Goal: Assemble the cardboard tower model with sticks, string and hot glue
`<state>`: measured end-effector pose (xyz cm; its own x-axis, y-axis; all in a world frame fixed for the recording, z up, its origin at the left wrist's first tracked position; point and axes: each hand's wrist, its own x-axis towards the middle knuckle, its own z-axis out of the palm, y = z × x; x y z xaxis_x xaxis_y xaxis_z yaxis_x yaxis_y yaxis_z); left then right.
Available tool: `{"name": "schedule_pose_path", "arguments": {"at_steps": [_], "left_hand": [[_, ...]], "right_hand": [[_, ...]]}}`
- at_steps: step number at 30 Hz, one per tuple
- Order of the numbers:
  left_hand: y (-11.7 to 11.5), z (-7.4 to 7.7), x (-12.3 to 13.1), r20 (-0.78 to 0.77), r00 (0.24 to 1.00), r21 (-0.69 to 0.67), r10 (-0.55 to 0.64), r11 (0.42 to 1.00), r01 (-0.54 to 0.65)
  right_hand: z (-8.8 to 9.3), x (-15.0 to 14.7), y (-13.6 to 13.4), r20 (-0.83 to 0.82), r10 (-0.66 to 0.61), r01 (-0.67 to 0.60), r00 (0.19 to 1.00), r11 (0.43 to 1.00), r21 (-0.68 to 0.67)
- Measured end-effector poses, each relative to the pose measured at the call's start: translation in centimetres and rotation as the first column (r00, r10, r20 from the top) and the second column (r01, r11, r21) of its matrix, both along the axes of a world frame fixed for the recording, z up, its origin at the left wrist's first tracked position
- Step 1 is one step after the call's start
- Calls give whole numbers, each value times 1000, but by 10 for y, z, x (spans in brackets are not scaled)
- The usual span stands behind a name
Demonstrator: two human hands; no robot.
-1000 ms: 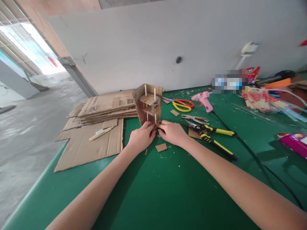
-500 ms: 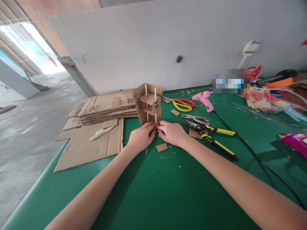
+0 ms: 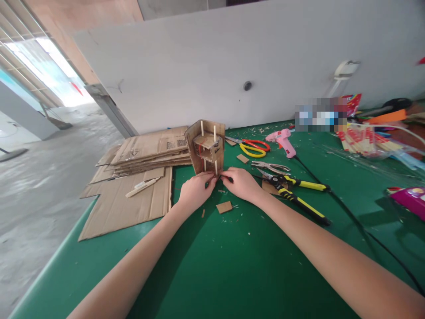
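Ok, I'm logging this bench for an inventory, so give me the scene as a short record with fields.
Workpiece: upright cardboard structure with wooden sticks
Hands: left hand and right hand, both at its lower front; exact grip unclear
Right of it: pink hot glue gun, red-and-yellow-handled scissors, silver pliers, yellow-and-black-handled cutters
Left of it: stacked cardboard sheets
Surface: green tabletop

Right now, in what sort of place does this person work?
Probably a craft corner in an unfinished building: a pink glue gun and stacked cardboard suggest crafting, and the bare grey floor suggests unfinished rooms.
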<state>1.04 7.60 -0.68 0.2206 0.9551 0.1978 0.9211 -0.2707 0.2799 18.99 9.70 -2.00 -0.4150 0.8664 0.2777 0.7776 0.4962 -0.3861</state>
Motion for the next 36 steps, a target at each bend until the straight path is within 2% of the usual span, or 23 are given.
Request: {"name": "schedule_pose_path", "arguments": {"at_steps": [4, 9, 14, 19, 29, 36], "left_hand": [[8, 4, 7, 49, 996, -14, 74, 997, -73], [14, 6, 12, 93, 989, -32, 116, 993, -114], [18, 3, 13, 128, 983, -42, 129, 991, -124], [20, 1, 13, 154, 982, -42, 113, 993, -107], [23, -4, 5, 215, 975, -51, 62, 997, -52], [23, -2, 10, 208, 972, -48, 112, 993, -104]], "right_hand": [[0, -2, 3, -39, -22, 20, 999, 999, -44], [1, 0, 9, -94, 10, -19, 995, 995, -95], [3, 2, 18, -146, 88, -108, 985, 984, -142], [3, 3, 21, -164, 114, -139, 980, 978, -154], [0, -1, 9, -179, 21, -37, 984, 996, -81], [-2, 0, 10, -178, 40, -54, 983, 995, -79]]}}
